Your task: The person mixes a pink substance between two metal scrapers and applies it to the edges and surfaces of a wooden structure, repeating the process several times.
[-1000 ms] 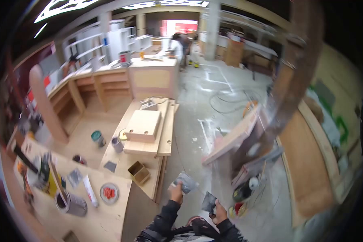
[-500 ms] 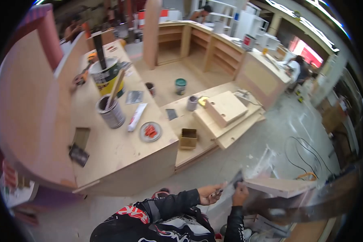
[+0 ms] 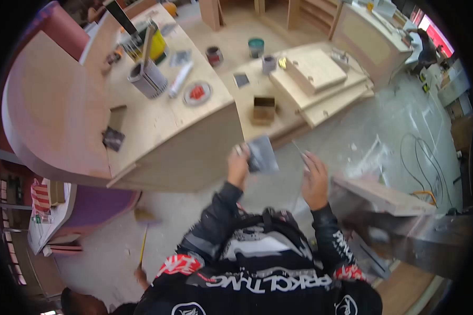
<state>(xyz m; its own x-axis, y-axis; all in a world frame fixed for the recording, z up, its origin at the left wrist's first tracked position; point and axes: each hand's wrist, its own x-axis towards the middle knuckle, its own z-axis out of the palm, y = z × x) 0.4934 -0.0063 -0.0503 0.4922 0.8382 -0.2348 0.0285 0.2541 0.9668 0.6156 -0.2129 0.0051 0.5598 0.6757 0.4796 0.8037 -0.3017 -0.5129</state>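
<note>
My left hand [image 3: 237, 167] is closed on the edge of a flat grey plate [image 3: 263, 154], held out over the floor in front of my body. To its right, my right hand [image 3: 315, 181] pinches a thin tool [image 3: 299, 148] that points up and to the left; its exact shape is blurred. The two hands are apart. Beyond them on the wooden counter lie a round lid with red paste [image 3: 197, 93], a white tube [image 3: 181, 80] and a grey can [image 3: 147, 79] with a stick in it. A small open box [image 3: 264, 110] sits on the lower board.
Stacked wooden panels [image 3: 320, 73] lie past my right hand. A board [image 3: 383, 197] juts out at the right, near cables [image 3: 425, 163] on the floor. At the lower left, another person [image 3: 84, 302] is close behind a yellow-handled broom [image 3: 143, 244].
My hands have moved apart, the left one leftward and up with the flat plate, now seen face-on. The view has tilted down, and a person with a broom now shows at the lower left.
</note>
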